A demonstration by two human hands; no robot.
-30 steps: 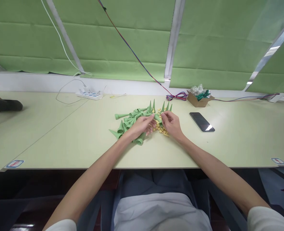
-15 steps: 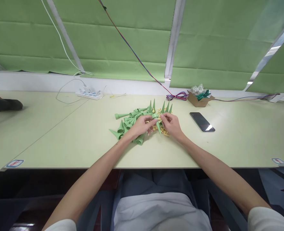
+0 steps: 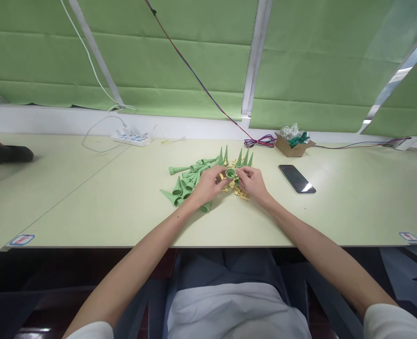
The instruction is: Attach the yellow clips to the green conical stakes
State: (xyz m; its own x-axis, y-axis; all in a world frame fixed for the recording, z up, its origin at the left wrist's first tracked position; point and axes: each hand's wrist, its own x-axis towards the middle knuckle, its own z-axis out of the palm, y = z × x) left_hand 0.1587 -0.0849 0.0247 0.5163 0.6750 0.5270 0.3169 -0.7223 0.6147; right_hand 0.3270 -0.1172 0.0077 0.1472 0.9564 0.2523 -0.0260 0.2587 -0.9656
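Note:
My left hand [image 3: 210, 183] grips a green plastic cone spike [image 3: 231, 173], whose round open end faces up toward me. Close against its rim on the right is my right hand [image 3: 252, 181], thumb and forefinger pinched; whatever sits between them is too small to make out. Beneath and around both hands lie several small yellow plastic pieces [image 3: 241, 193], partly covered by the fingers. A heap of green cone spikes [image 3: 177, 186] lies to the left of my left hand. Behind the hands, several more green spikes [image 3: 245, 157] stand with their points up.
A black phone [image 3: 297, 179] lies to the right on the pale table [image 3: 353, 197]. Farther back are a small cardboard box [image 3: 293, 148] with plastic wrapping, a coiled red-and-blue cable [image 3: 261, 141] and a white power strip [image 3: 132, 138]. At the far left is a black object [image 3: 10, 153].
The cone spike in my left hand has turned from pointing down toward me to showing its open end upward. My right hand stays close beside it.

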